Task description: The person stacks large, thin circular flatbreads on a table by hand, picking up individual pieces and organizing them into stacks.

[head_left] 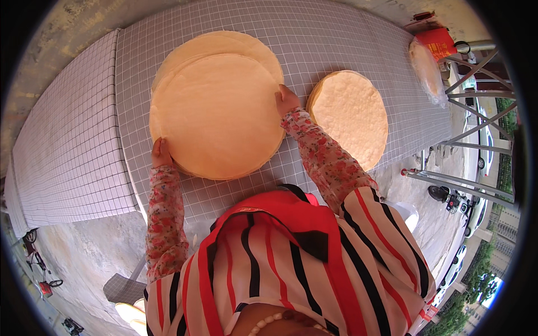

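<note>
A stack of large, thin, round tan pancakes [218, 112] lies in front of me, its top sheet shifted a little off the ones beneath. My left hand [161, 153] grips the near left edge, fingers pressed together. At the right edge, my right hand [287, 100] is closed on the rim; how many sheets either hand grips cannot be made out. Just right of that hand, partly behind my forearm, sits a second stack of smaller, bumpy pancakes [352, 116].
A grey checked cloth [314, 33] covers the table, with a lighter checked cloth [67, 140] on the left. At the far right lie a clear plastic bag [427, 70] and a red packet [437, 43]. Metal frame legs [476, 112] stand beyond the right edge.
</note>
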Action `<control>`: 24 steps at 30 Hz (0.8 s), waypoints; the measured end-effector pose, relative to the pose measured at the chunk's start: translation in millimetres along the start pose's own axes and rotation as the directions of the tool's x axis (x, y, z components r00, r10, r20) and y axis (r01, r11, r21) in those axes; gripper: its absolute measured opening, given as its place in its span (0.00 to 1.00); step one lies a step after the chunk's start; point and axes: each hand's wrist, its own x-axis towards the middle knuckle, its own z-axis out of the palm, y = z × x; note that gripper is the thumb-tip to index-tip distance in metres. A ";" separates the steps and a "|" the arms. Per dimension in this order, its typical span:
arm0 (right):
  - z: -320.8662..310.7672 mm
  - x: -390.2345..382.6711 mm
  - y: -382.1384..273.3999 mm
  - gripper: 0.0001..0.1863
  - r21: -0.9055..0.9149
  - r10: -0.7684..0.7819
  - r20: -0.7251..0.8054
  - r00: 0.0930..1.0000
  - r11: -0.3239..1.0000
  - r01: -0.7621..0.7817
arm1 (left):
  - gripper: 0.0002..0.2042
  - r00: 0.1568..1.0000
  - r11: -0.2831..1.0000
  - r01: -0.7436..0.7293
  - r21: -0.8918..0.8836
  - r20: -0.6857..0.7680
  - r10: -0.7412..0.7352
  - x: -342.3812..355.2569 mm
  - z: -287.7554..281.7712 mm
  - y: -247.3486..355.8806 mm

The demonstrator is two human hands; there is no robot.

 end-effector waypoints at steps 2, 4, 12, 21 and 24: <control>-9.9 -1.1 12.9 0.20 0.156 0.076 0.008 0.997 0.985 -0.076 | 0.14 0.999 0.999 -0.035 -0.008 0.028 0.035 -3.6 16.3 26.9; -23.1 -1.5 -4.6 0.21 0.350 0.067 0.024 0.997 0.934 -0.071 | 0.14 0.999 0.999 -0.017 0.028 0.044 0.016 -13.6 16.3 67.0; -155.4 -16.8 -12.9 0.23 0.747 -0.103 -0.098 0.990 0.650 0.141 | 0.13 0.984 0.990 -0.139 0.034 0.119 0.134 -44.6 114.3 227.7; -352.9 -56.1 152.8 0.24 0.597 0.105 -0.317 0.942 0.794 0.112 | 0.10 0.884 0.947 -0.201 -0.249 0.370 0.285 -133.5 329.3 262.8; -377.7 -76.8 192.2 0.25 0.556 0.106 -0.326 0.939 0.825 0.100 | 0.10 0.870 0.954 -0.242 -0.175 0.396 0.294 -160.4 379.1 247.3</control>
